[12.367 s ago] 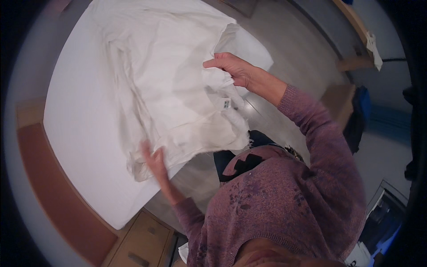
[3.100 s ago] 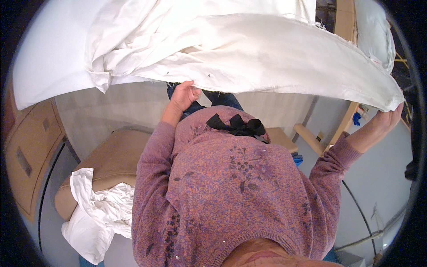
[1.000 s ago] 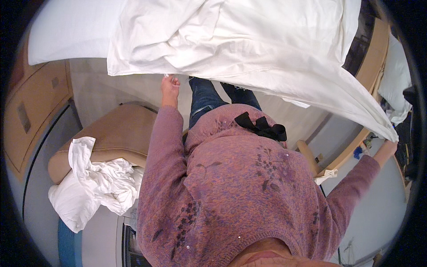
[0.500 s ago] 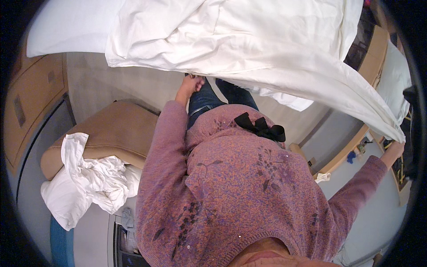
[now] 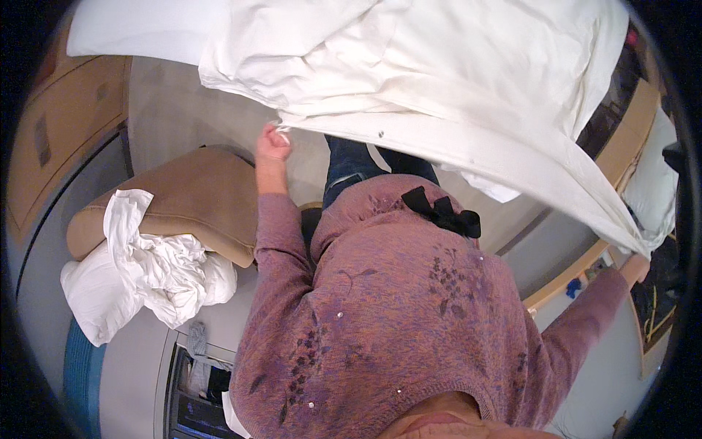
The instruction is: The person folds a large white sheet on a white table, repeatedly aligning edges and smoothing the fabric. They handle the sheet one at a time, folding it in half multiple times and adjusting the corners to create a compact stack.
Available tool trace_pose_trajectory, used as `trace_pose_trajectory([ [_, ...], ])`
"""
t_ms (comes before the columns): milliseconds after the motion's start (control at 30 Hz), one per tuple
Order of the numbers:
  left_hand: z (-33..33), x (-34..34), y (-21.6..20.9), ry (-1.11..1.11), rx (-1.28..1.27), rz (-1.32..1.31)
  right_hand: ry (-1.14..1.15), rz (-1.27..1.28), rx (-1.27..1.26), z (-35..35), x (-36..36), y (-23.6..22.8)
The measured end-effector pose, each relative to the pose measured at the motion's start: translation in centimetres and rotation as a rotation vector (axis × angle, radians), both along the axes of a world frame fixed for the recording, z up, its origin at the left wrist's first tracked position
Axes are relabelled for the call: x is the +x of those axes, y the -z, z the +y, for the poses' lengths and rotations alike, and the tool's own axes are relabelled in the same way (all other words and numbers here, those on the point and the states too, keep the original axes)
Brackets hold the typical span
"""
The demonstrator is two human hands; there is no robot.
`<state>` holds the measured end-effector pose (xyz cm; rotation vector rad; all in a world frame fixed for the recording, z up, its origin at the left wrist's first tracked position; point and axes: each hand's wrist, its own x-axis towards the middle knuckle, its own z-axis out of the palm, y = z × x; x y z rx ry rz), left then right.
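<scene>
A large white duvet cover [image 5: 409, 66] spreads across the top of the view, over the bed. Small dots like snaps sit along its near edge. My left hand [image 5: 273, 145], a closed fist, grips a corner of that edge left of my legs. Far out to the right, my right hand [image 5: 635, 268] is closed on the other end, its fingers partly hidden by the cloth. Between both hands the edge runs slanting in front of my waist, pulled fairly taut and a little rolled.
To the left stands a brown upholstered seat [image 5: 183, 190] with a crumpled white cloth [image 5: 175, 274] and pillow [image 5: 95, 285] beside it. Wooden drawers [image 5: 66, 139] lie beyond. At right are a wood-edged ledge [image 5: 563, 285] and another white pillow [image 5: 651, 183]. White bedding [image 5: 131, 29] covers the top left.
My left hand has moved left, away from my leg, drawing the cover's corner with it. The near edge now lies straighter. My right hand has come slightly inward and lower, still gripping.
</scene>
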<state>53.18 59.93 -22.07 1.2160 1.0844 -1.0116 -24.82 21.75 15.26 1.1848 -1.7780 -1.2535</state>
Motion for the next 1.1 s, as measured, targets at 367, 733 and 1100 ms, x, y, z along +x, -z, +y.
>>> trace_pose_trajectory([
  [367, 16.5, 22.3, -7.6, 1.882, 1.411, -0.984, 0.174, 0.335, 0.052, 1.5, -6.0, -4.2],
  [733, 6.9, 25.1, -7.1, 0.287, 0.032, -0.883, 0.149, -1.534, -0.951, 1.0, 3.3, -0.2],
  [1100, -6.9, 2.5, -8.7, 0.18, -0.961, 0.206, -0.175, -2.529, -1.006, 7.5, 26.0, 3.5],
])
